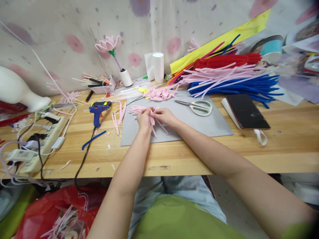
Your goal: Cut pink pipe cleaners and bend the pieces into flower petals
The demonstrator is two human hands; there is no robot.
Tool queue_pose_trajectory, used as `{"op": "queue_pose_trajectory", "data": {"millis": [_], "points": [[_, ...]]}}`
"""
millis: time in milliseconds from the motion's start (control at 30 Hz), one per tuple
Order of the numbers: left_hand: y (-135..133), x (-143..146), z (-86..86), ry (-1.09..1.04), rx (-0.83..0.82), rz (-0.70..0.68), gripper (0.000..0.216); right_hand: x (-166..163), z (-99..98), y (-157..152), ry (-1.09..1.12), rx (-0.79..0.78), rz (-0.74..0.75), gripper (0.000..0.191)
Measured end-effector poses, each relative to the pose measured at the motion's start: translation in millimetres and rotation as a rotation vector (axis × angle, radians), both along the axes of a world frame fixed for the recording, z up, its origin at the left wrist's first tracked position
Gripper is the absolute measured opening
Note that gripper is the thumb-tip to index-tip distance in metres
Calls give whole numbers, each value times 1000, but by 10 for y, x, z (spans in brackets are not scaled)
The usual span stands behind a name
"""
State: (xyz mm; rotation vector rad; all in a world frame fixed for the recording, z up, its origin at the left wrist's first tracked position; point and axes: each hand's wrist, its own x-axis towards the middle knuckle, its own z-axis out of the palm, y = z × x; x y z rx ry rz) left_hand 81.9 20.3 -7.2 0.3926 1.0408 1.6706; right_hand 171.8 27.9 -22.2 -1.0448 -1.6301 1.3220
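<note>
Over the grey cutting mat [211, 127], my left hand [144, 120] is closed with fingertips pinching short pink pipe cleaners [153, 125], whose ends stick out below. From the right, my right hand [163, 116] meets it, thumb and finger also pinched on the pink pipe cleaners. A pile of cut pink pipe cleaners [134, 109] lies just behind and left of my left hand. Behind both hands rest shaped pink petals [161, 93]. Scissors with pale handles [200, 108] lie on the mat, right of my right hand.
Left of the mat are a blue glue gun [99, 113] and a power strip [47, 142] with tangled cables. Pink, red and blue pipe cleaner bundles [231, 84] lie back right, near a phone [246, 111] on a stand. A pink flower [108, 46] stands in a white holder.
</note>
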Motion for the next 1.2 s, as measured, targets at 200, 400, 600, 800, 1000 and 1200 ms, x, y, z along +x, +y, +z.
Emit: {"op": "queue_pose_trajectory", "data": {"millis": [200, 400, 600, 800, 1000, 1200], "points": [[25, -15, 25, -82, -54, 69, 15, -146, -33, -51, -54, 105, -102, 29], [64, -91, -13, -150, -108, -23, 10, -171, 20, -108, -207, 145, -175, 23], [41, -90, -57, 84, -30, -252, 25, -58, -45, 14, -22, 54, -215, 22], [32, -56, -130, 336, 26, -288, 13, 46, -24, 56, 168, -110, -247, 21], [-12, -10, -123, 192, 54, -196, 20, 41, 32, 8, -174, -16, -99, 25], [-72, 66, -96, 170, 61, -231, 18, 41, -2, 7, -182, -44, -66, 27]]}}
